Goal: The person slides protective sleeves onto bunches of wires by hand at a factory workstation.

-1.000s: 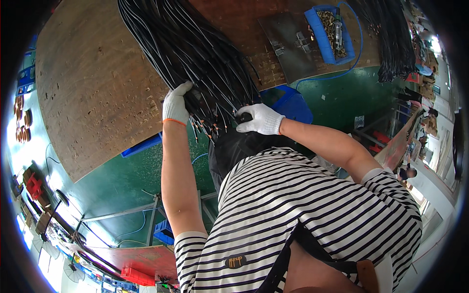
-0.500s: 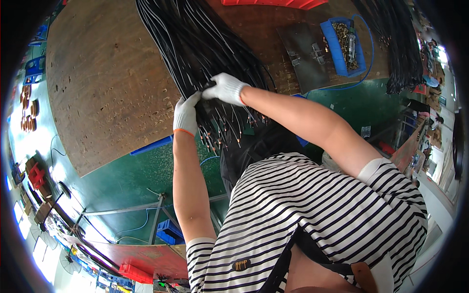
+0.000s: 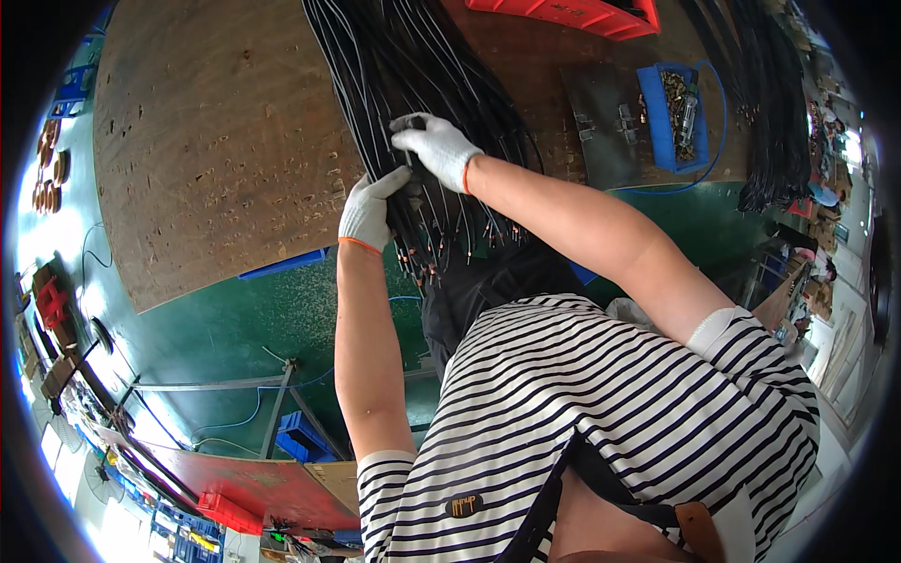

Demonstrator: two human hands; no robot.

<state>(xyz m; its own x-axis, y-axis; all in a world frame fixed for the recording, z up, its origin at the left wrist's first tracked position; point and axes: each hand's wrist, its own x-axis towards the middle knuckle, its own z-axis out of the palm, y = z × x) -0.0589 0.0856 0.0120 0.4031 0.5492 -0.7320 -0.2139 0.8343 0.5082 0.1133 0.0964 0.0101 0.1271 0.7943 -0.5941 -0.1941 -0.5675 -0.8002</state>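
A thick bundle of long black cables [image 3: 427, 70] runs down the wooden table and hangs over its near edge. Their stripped, coppery ends spread out below my hands. My left hand [image 3: 364, 214], in a white glove with an orange cuff, is closed around cables at the bundle's left side, its thumb laid across them. Its other fingers are partly hidden. Just above and to the right, my gloved right hand [image 3: 441, 150] pinches a black cable between thumb and fingers, over the bundle. A short gap parts the two hands.
Right of the bundle sits a blue bin [image 3: 664, 122] of small brass-coloured parts, beside a dark plate [image 3: 601, 127] with metal fixtures. A red crate [image 3: 582, 14] stands at the far edge. More black cables [image 3: 774, 141] hang at the right. A blue hose [image 3: 721, 113] curves round the bin.
My right hand has moved farther up the bundle, away from my left hand, which keeps its hold. The whole view has shifted slightly.
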